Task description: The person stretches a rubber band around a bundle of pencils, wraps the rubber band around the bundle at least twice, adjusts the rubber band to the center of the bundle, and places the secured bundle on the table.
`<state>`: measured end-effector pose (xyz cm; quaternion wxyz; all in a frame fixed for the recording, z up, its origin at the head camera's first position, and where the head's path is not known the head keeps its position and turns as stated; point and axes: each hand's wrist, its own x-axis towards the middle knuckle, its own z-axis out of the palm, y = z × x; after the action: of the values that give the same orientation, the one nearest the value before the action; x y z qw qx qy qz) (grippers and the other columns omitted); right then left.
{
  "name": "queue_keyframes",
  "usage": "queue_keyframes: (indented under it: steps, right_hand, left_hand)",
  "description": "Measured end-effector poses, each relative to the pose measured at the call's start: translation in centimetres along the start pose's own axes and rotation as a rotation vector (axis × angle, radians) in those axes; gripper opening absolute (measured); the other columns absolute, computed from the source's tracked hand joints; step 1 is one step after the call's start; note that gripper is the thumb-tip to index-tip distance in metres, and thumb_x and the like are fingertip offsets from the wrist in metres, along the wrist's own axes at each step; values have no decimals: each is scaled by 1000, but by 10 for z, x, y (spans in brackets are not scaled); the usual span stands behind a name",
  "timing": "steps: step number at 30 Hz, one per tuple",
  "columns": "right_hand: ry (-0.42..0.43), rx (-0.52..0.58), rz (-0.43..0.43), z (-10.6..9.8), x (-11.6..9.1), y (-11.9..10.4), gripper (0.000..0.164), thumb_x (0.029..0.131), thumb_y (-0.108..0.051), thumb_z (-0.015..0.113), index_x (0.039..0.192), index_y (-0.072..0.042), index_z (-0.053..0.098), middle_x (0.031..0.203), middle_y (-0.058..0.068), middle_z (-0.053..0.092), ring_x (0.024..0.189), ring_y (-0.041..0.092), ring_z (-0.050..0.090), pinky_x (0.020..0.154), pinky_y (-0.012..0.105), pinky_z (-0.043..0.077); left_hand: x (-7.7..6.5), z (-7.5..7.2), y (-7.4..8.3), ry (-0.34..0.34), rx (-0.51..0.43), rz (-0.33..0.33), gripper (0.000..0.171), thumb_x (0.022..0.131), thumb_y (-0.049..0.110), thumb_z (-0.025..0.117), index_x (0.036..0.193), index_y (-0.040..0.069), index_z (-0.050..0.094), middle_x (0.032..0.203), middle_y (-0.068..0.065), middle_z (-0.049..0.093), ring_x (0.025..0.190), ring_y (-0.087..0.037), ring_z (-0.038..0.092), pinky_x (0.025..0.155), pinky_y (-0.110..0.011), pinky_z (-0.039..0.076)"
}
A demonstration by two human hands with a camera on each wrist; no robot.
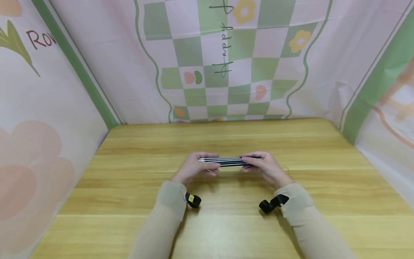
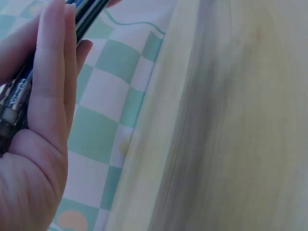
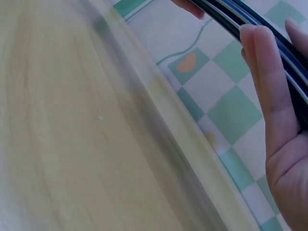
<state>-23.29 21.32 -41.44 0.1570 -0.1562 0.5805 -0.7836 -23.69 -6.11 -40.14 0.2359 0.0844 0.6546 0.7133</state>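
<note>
A bundle of dark pencils with pale stripes lies crosswise between both hands, held above the table. My left hand grips its left end, thumb on the near side and fingers on the far side. Silvery metal bands and eraser ends show beside the palm in the left wrist view. At the other end, my right hand holds the pencils between thumb and fingers. The palms partly hide both ends of the bundle.
The wooden table spreads beneath the hands. A thin yellow loop, like a rubber band, shows just beyond the right hand's wrist. Black wrist cameras are strapped over the sleeves. Printed cloth hangs behind the table and along its sides.
</note>
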Motion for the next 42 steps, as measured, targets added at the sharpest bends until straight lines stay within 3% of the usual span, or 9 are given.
queue_keyframes:
  steps: [8, 13, 23, 35, 40, 42]
  right_hand:
    - [34, -8, -2, 5, 1, 2, 27, 90, 10, 62, 96, -10, 78, 100, 6, 76, 87, 19, 75, 84, 34, 64]
    - [50, -60, -2, 7, 1, 4, 26, 87, 11, 66, 97, -10, 77, 100, 4, 76, 90, 18, 74, 87, 38, 63]
    - [45, -145, 23, 7, -1, 4, 32, 85, 9, 69, 95, -20, 78, 102, -3, 76, 91, 15, 73, 86, 28, 63]
    - [74, -138, 20, 4, -1, 5, 28, 84, 7, 72, 100, -16, 76, 107, 13, 74, 88, 17, 74, 85, 30, 63]
    - [97, -143, 18, -2, -2, 3, 24, 88, 3, 71, 101, -15, 76, 107, 8, 74, 90, 18, 74, 86, 32, 63]
    - [123, -224, 24, -6, -2, 0, 16, 92, -8, 70, 106, -13, 75, 107, 1, 75, 96, 12, 72, 89, 29, 62]
  left_hand:
    - [1, 5, -6, 50, -131, 32, 47, 83, -4, 76, 127, -8, 61, 114, -25, 69, 84, -23, 75, 94, -44, 60]
    - [0, 7, -9, 74, -145, 63, 43, 83, -7, 74, 123, -11, 62, 117, -24, 67, 87, -21, 74, 92, -39, 61]
    - [0, 5, -10, 73, -164, 56, 39, 82, -9, 74, 120, -12, 64, 115, -26, 69, 87, -23, 75, 89, -34, 62]
    - [1, 2, -14, 89, -142, 72, 38, 82, -7, 74, 118, -12, 65, 117, -31, 66, 87, -24, 75, 89, -33, 62]
    - [-1, -1, -13, 92, -153, 62, 41, 83, -8, 73, 121, -14, 62, 119, -33, 65, 85, -22, 75, 90, -34, 62]
    - [-1, -2, -13, 93, -161, 60, 42, 83, -9, 72, 123, -14, 61, 120, -33, 64, 85, -21, 75, 90, -33, 62]
